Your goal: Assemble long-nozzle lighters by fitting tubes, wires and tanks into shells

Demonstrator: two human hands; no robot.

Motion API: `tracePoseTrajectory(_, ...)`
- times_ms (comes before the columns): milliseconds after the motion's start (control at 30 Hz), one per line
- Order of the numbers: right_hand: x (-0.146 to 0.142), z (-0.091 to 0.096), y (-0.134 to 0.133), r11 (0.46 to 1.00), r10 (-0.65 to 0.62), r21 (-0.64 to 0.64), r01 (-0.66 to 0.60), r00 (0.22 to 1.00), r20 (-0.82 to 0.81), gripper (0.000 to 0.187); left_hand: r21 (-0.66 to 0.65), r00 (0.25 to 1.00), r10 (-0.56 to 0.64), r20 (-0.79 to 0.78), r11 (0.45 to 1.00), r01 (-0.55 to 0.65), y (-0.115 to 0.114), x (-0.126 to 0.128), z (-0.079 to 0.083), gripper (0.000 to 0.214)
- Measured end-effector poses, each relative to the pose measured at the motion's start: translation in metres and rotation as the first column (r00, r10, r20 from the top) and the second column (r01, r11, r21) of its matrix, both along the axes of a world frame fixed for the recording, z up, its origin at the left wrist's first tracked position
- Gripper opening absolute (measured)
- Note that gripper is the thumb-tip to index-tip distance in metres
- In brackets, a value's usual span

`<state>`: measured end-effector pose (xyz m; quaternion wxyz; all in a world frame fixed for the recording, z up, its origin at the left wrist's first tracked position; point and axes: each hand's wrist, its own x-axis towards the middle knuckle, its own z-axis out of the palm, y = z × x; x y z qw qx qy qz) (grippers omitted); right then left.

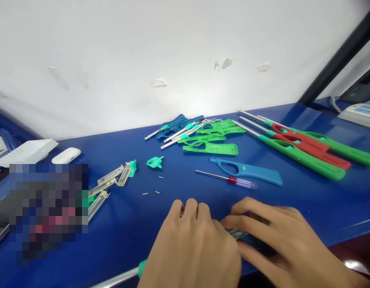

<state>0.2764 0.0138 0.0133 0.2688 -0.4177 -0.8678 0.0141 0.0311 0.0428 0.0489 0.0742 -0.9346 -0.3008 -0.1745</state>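
Note:
My left hand (192,244) and my right hand (281,240) meet at the near edge of the blue table (323,200), both closed around a dark blue lighter body (247,239) that shows between them. A metal tube with a teal collar (127,274) sticks out to the left from under my left hand. Just beyond my fingers lie a small screwdriver with a clear handle (229,179) and a loose blue lighter shell half (247,171).
Green shell halves (211,140) and blue lighters (175,125) lie in a heap mid-table. Assembled red and green lighters (305,146) lie at the right. Clear gas tanks (113,180), a teal trigger part (155,162) and tiny screws (157,192) are at left, near a white earbud case (66,155).

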Motion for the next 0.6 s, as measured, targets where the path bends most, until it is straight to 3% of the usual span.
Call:
tracePoseTrajectory(367, -0.002, 0.0, 0.005, 0.999, -0.05, -0.002, 0.05, 0.998, -0.037, 0.025, -0.008, 1.0, 0.006, -0.013, 1.0, -0.006, 0.003, 0.009, 0.0, 0.026)
tracePoseTrajectory(600, -0.002, -0.013, -0.001, 0.985, -0.174, 0.008, 0.175, 0.984, -0.044, 0.032, 0.058, 1.0, -0.005, -0.031, 0.998, 0.007, 0.005, 0.004, 0.011, 0.029)
